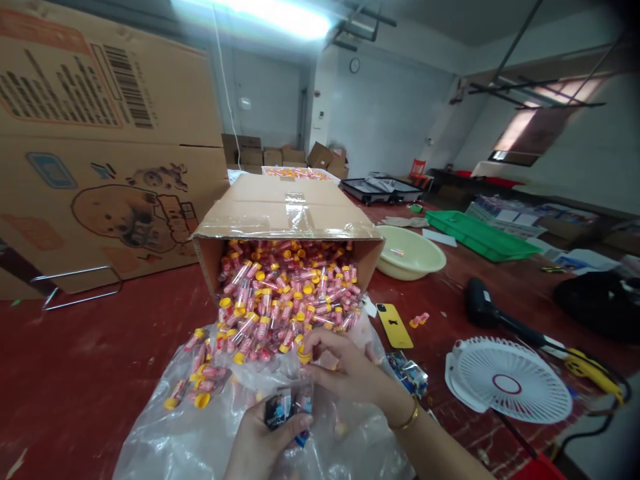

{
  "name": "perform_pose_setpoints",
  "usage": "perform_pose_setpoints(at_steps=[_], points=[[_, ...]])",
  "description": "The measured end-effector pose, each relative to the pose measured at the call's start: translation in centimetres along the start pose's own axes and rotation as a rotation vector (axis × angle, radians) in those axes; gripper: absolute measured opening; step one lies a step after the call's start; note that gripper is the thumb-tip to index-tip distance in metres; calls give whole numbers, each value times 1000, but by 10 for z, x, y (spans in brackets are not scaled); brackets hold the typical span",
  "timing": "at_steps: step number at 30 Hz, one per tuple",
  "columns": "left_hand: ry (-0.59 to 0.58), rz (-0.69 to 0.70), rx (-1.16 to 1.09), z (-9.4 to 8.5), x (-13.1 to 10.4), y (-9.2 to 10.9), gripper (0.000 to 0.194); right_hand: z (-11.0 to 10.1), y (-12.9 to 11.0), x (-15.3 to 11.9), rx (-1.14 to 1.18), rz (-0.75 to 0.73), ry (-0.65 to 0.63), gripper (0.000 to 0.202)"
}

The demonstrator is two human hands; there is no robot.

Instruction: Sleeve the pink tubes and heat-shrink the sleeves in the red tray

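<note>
In the lower middle my left hand (265, 433) is closed around a small dark printed packet (279, 408), with the thumb across its front. Just above it, my right hand (345, 367) pinches a small clear tube with a yellow cap (304, 355) at the edge of a heap. That heap of yellow-capped tubes with pink contents (285, 293) spills from an open cardboard box (290, 217) lying on its side. Under both hands a clear plastic sheet (165, 440) covers the tabletop. Several loose tubes (205, 380) lie on the sheet at left.
A yellow phone (395, 325), shiny packets (407, 373) and a white fan (510, 380) lie at right. Behind them are a black hand tool (493, 310), a cream basin (413, 253) and a green tray (480, 235). A large printed carton (110, 153) stands at left beside a metal wire stand (83, 287).
</note>
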State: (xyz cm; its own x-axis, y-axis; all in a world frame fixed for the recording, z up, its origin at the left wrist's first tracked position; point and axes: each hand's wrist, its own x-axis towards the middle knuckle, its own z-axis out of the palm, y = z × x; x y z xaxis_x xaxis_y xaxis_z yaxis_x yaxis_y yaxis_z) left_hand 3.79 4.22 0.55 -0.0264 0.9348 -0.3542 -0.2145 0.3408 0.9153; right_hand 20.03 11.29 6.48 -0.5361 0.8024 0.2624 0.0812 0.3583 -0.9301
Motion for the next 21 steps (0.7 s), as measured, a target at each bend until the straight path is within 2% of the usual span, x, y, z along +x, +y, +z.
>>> perform_pose_setpoints(at_steps=[3,6,9,10,13,16,21], points=[[-48,-69,-52,3,-4,3,42,8,16,-4,277,162,45,25],[-64,-142,-211,10,-6,7,42,23,26,-19,436,221,1,38],[-76,-191,-348,19,-7,11,34,39,30,-39,493,242,-24,78],[-94,-191,-362,21,-7,12,33,44,31,-45,490,251,-4,83],[-152,-167,-334,26,-6,9,34,51,35,-54,457,235,105,66],[-187,-161,-304,26,-6,3,33,52,37,-55,406,121,206,59],[-191,-166,-307,27,-8,-1,34,53,38,-58,397,61,208,59]])
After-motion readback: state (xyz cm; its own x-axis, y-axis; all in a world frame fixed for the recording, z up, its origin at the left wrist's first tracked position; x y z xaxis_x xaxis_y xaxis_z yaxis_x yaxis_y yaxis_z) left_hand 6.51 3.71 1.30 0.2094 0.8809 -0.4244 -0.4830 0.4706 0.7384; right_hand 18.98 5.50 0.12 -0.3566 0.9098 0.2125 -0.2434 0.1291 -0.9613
